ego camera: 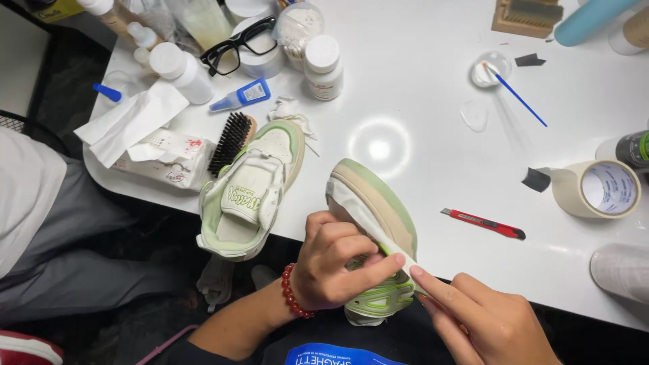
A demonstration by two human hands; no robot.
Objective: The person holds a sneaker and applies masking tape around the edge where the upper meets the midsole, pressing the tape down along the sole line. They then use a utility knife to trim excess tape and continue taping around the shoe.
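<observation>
My left hand, with a red bead bracelet on the wrist, grips a pale green and white sneaker turned on its side, sole up, at the table's near edge. A strip of cream masking tape runs along the sneaker's side. My right hand presses an extended finger onto the tape's lower end, near the heel. The second sneaker of the pair lies upright to the left, half over the table edge.
On the white table lie a red utility knife, a masking tape roll, a black brush, a glue bottle, white bottles, black glasses, tissues and a blue-handled swab.
</observation>
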